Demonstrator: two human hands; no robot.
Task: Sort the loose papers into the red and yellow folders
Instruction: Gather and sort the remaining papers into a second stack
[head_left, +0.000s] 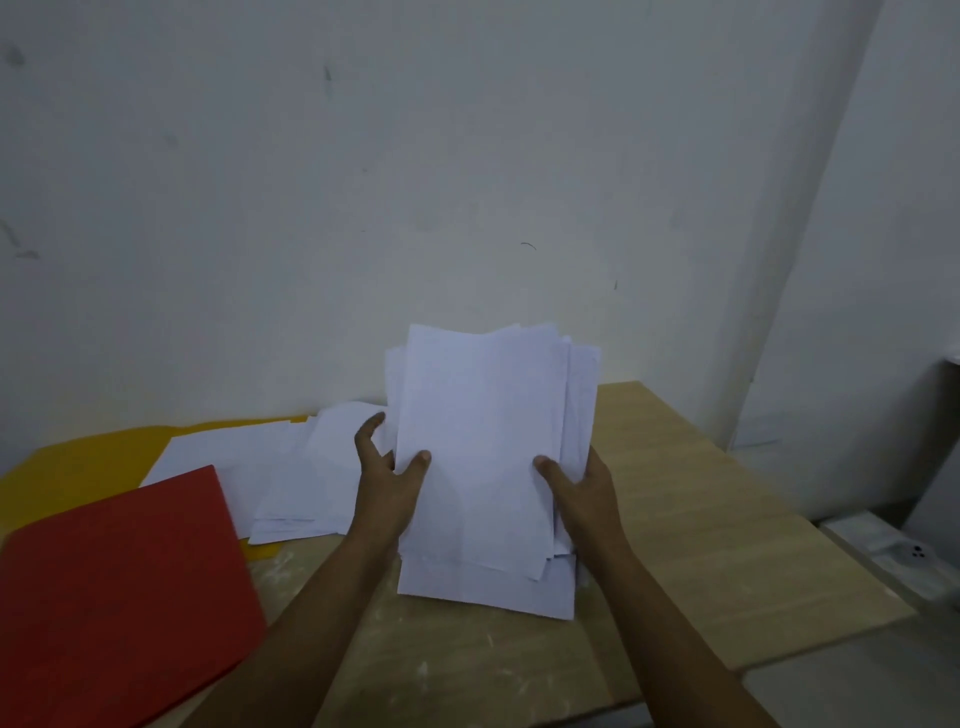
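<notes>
I hold the uneven stack of white loose papers (483, 457) upright over the pale wooden table (701, 545), left hand (387, 480) and right hand (584, 491) pinching its side edges, probably to square it; the flat red folder (119, 587) lies left, overlapping the yellow folder (67, 467).

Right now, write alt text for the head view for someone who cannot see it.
Two hands hold a stack of white papers upright over a wooden table, the left hand and the right hand each pinching a side edge. To the left, a closed red folder lies beside more loose sheets spread over a yellow folder.
</notes>
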